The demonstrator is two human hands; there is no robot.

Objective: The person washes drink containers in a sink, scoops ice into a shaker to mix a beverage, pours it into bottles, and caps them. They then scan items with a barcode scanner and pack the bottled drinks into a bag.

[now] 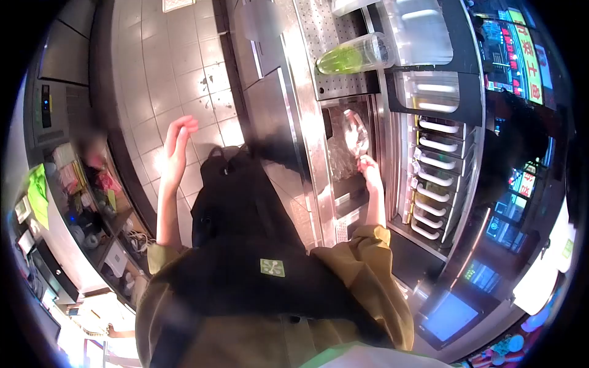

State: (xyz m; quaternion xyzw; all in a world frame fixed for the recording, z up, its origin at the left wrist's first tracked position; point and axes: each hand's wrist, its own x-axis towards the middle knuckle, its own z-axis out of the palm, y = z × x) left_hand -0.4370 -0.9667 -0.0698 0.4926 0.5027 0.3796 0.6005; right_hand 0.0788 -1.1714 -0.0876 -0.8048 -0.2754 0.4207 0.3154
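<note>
My right hand (pixel 370 173) is closed round the end of a shiny, clear scoop (pixel 355 133). The scoop lies over a recessed bin (pixel 343 162) in the steel counter, with what looks like ice in it. Away from the counter, my left hand (pixel 178 147) hangs over the tiled floor, fingers stretched and holding nothing. Beyond the bin, a clear cup (pixel 353 56) with green contents is on a perforated steel tray (pixel 316 27).
A rack of containers with white handles (pixel 437 178) stands right of the bin. Clear lidded containers (pixel 429 30) are above it. A lit screen (pixel 451 317) is at lower right. Shelves with packets (pixel 67 168) line the left side.
</note>
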